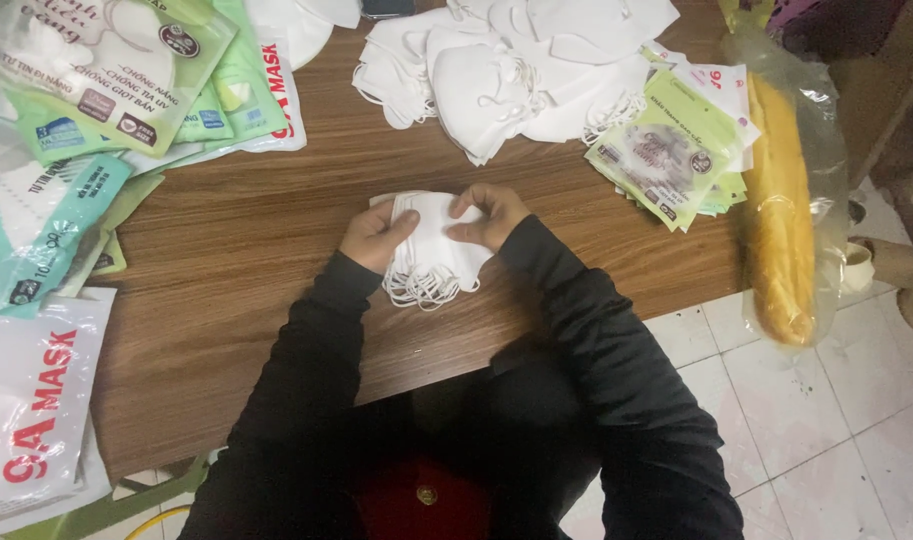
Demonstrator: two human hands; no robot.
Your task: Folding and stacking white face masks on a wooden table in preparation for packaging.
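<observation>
White masks point(434, 240): stack pinched between left hand point(376, 235) and right hand point(488, 215), both grips closed on it.
Green packets point(666, 155): fanned at bench point(256, 230) right.

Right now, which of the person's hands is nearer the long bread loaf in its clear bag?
Right. The right hand lies toward the bread loaf; the left hand is farther, across the mask stack.
</observation>
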